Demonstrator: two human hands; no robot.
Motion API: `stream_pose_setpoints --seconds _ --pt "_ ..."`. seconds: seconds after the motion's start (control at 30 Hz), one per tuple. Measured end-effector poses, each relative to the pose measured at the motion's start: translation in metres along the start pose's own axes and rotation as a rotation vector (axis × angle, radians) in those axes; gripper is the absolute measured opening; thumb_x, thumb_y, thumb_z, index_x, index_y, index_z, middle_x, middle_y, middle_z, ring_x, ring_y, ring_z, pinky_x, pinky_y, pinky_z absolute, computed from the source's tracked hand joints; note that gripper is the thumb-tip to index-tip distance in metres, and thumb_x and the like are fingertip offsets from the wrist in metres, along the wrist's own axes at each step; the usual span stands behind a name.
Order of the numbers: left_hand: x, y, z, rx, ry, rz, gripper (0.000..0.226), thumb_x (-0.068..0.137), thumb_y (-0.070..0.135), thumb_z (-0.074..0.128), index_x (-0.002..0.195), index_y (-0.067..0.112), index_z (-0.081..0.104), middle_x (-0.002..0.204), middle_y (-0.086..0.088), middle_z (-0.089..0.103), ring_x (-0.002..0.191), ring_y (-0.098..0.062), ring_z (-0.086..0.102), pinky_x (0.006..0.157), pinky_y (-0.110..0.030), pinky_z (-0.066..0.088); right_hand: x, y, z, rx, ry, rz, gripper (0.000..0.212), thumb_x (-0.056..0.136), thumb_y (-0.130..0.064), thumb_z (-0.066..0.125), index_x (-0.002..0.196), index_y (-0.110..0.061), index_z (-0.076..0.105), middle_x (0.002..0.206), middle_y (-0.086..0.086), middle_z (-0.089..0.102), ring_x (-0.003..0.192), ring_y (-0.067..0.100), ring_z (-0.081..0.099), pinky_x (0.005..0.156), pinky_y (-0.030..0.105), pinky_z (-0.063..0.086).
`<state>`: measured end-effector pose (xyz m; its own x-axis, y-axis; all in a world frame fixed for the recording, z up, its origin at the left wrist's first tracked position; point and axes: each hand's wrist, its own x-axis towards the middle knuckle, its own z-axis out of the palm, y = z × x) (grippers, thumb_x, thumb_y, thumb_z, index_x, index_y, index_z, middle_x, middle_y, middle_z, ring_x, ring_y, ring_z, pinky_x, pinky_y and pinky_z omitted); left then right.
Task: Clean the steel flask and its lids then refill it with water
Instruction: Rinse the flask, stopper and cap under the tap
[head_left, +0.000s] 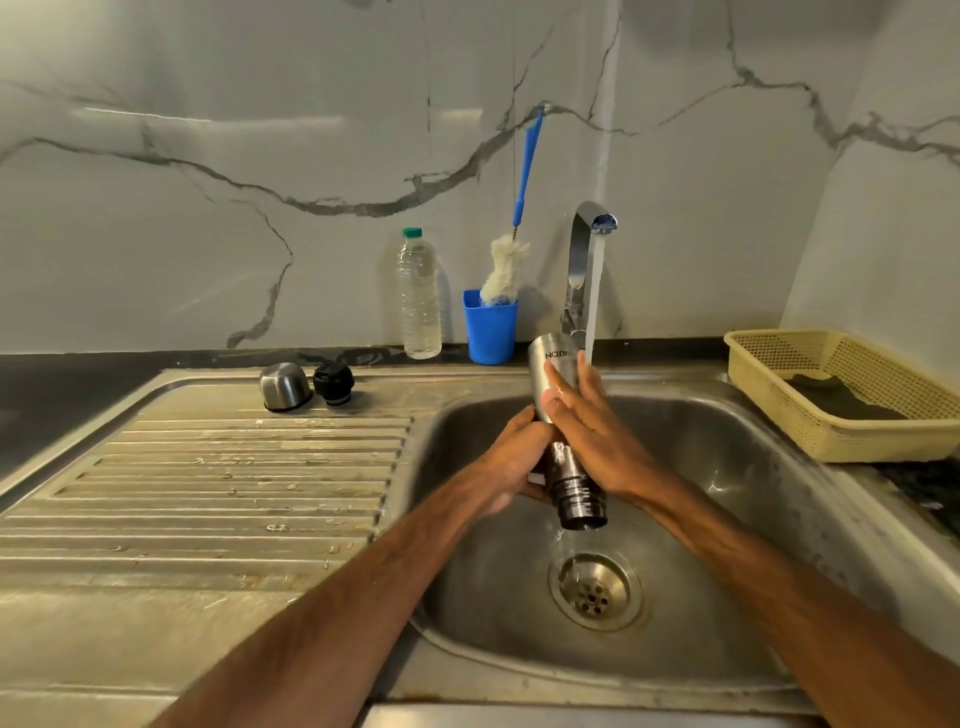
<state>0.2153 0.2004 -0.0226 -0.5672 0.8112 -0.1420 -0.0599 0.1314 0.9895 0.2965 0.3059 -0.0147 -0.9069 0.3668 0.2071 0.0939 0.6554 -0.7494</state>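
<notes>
steel cap (285, 387) and black lid (333, 383) sit side by side on the drainboard (208, 493). bottle (418, 296) and blue cup (490, 326) stand behind. over the sink (727, 467), left hand (511, 454) curls round the flask (577, 496), which is upside down under the running tap (584, 249). right hand (589, 431) presses flat on it, fingers straight. basket (831, 441) far right.

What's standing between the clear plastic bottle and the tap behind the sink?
A blue cup, with the white head of a hanging bottle brush dipping into it, stands between the plastic bottle and the tap. The head view shows it.
</notes>
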Motion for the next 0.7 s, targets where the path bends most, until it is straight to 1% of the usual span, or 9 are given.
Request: stream_pose_setpoints --seconds 0.1,0.2,0.27,0.33,0.43,0.5,0.57,0.63,0.7 --pt "-0.001 0.004 -0.001 -0.054 -0.048 -0.017 0.043 0.094 0.029 0.065 0.134 0.019 0.053 0.125 -0.014 0.067 0.116 -0.032 0.065 0.100 -0.057 0.054 0.007 0.007 -0.004 0.098 0.052 -0.043 0.061 0.098 -0.062 0.027 0.156 -0.051 0.010 0.164 -0.018 -0.023 0.153 0.012 -0.014 0.123 0.055 0.007" --pt "-0.004 0.004 0.005 -0.058 -0.154 -0.040 0.057 0.088 0.036 0.072 0.138 0.018 0.052 0.129 -0.013 0.065 0.117 -0.030 0.064 0.098 -0.049 0.055 0.016 0.023 -0.016 0.179 0.172 -0.040 0.058 0.107 -0.045 0.031 0.159 -0.042 0.006 0.166 -0.014 -0.017 0.150 0.006 -0.008 0.121 0.045 0.012" --pt "-0.006 0.003 0.010 -0.067 -0.218 -0.047 0.056 0.091 0.036 0.072 0.140 0.017 0.051 0.129 -0.011 0.063 0.115 -0.026 0.064 0.095 -0.044 0.055 0.021 0.029 -0.025 0.290 0.275 0.024 0.059 0.108 -0.040 0.031 0.161 -0.033 0.005 0.169 -0.005 -0.004 0.152 0.013 0.007 0.118 0.041 0.023" --pt "-0.007 0.002 0.017 -0.110 -0.236 -0.043 0.056 0.091 0.037 0.071 0.140 0.018 0.051 0.129 -0.011 0.063 0.113 -0.025 0.064 0.097 -0.044 0.055 0.023 0.032 -0.029 0.429 0.347 0.099 0.061 0.108 -0.042 0.031 0.161 -0.030 0.003 0.168 0.001 0.012 0.147 0.023 0.029 0.105 0.034 0.035" --pt "-0.008 0.005 0.026 -0.310 -0.179 -0.060 0.048 0.096 0.036 0.066 0.138 0.017 0.052 0.120 -0.012 0.068 0.102 -0.025 0.069 0.092 -0.043 0.058 0.017 0.023 -0.023 0.457 0.312 0.096 0.063 0.108 -0.043 0.031 0.160 -0.032 -0.002 0.159 -0.009 0.020 0.127 0.016 0.051 0.094 0.027 0.047" --pt "-0.007 0.006 0.025 -0.483 -0.112 -0.072 0.049 0.098 0.039 0.062 0.139 0.013 0.054 0.112 -0.013 0.073 0.094 -0.025 0.073 0.082 -0.042 0.061 0.013 0.011 -0.010 0.382 0.260 0.029 0.061 0.108 -0.047 0.030 0.159 -0.038 -0.003 0.165 -0.013 0.007 0.141 0.020 0.040 0.106 0.039 0.046" --pt "-0.005 0.008 0.017 -0.567 -0.040 -0.058 0.049 0.100 0.044 0.059 0.138 0.013 0.058 0.116 -0.015 0.074 0.099 -0.027 0.074 0.084 -0.042 0.060 0.009 -0.002 0.006 0.195 0.211 -0.004 0.060 0.107 -0.050 0.026 0.159 -0.038 -0.001 0.167 -0.011 -0.010 0.155 0.014 0.002 0.125 0.046 0.014" --pt "-0.006 0.009 0.008 -0.593 0.010 -0.049 0.047 0.102 0.047 0.053 0.133 0.014 0.063 0.115 -0.014 0.076 0.100 -0.026 0.074 0.084 -0.040 0.060 0.004 -0.012 0.018 0.027 0.161 -0.070 0.057 0.107 -0.049 0.024 0.159 -0.037 0.002 0.166 -0.014 -0.017 0.152 0.008 -0.016 0.123 0.038 -0.003" --pt "-0.007 0.011 0.007 -0.597 0.040 -0.060 0.050 0.100 0.053 0.052 0.130 0.015 0.067 0.115 -0.012 0.076 0.099 -0.024 0.076 0.080 -0.037 0.061 0.000 -0.016 0.021 -0.028 0.128 -0.103 0.057 0.107 -0.048 0.025 0.159 -0.036 0.004 0.165 -0.017 -0.018 0.150 0.007 -0.021 0.120 0.036 -0.007"
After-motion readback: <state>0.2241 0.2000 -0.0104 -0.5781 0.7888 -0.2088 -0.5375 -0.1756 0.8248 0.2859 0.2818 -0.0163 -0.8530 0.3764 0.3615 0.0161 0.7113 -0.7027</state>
